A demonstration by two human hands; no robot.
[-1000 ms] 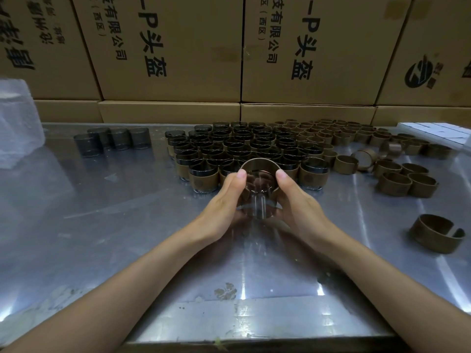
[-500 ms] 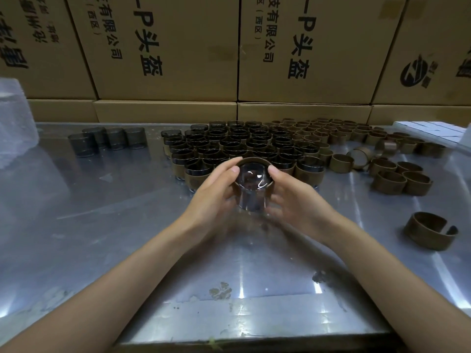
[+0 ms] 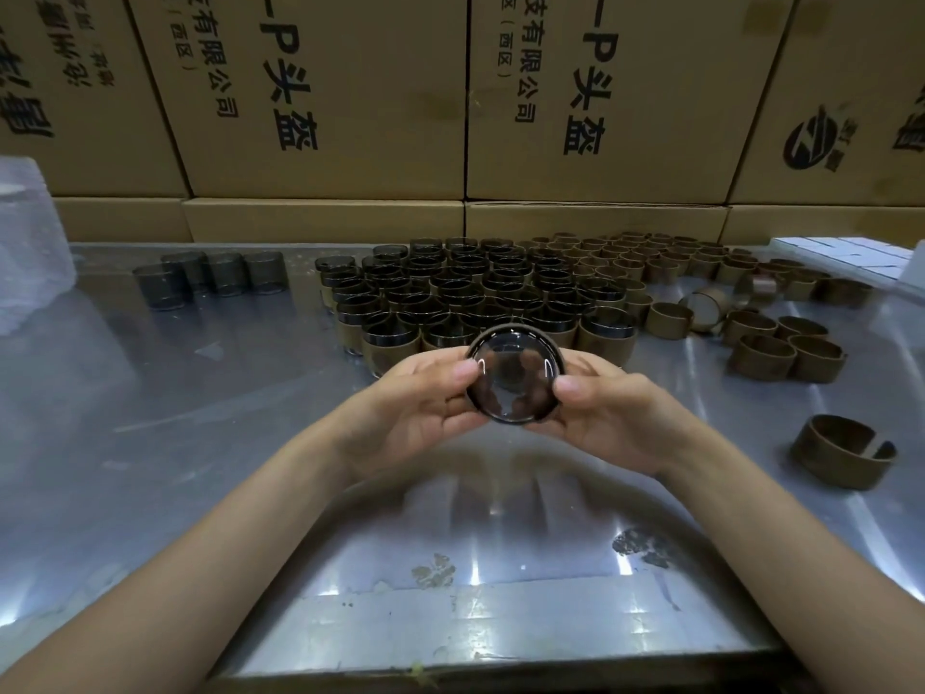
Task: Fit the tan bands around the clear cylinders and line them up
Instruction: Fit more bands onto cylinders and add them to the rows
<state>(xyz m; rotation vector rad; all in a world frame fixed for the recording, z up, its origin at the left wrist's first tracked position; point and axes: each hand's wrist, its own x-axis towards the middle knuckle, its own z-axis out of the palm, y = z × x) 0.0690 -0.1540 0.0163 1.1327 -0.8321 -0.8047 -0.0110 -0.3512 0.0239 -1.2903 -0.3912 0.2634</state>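
Observation:
A clear cylinder (image 3: 513, 378) with a tan band round it is held above the steel table, its round end tipped toward me. My left hand (image 3: 418, 408) grips its left side with thumb on the rim. My right hand (image 3: 608, 413) grips its right side, thumb at the edge. Behind the hands stands a block of several banded cylinders (image 3: 475, 298) in rows. Several bare clear cylinders (image 3: 212, 275) stand in a row at the back left. Loose tan bands (image 3: 751, 313) lie at the back right, and one split band (image 3: 843, 450) lies alone on the right.
The steel table (image 3: 200, 443) runs to a front edge near me. Stacked cardboard boxes (image 3: 325, 92) wall off the back. A clear plastic bag (image 3: 30, 242) sits at the far left. White flat pieces (image 3: 851, 255) lie at the back right corner.
Both hands have lifted the banded cylinder off the table and tipped it, so its round end now faces me. The hands stay on either side of it.

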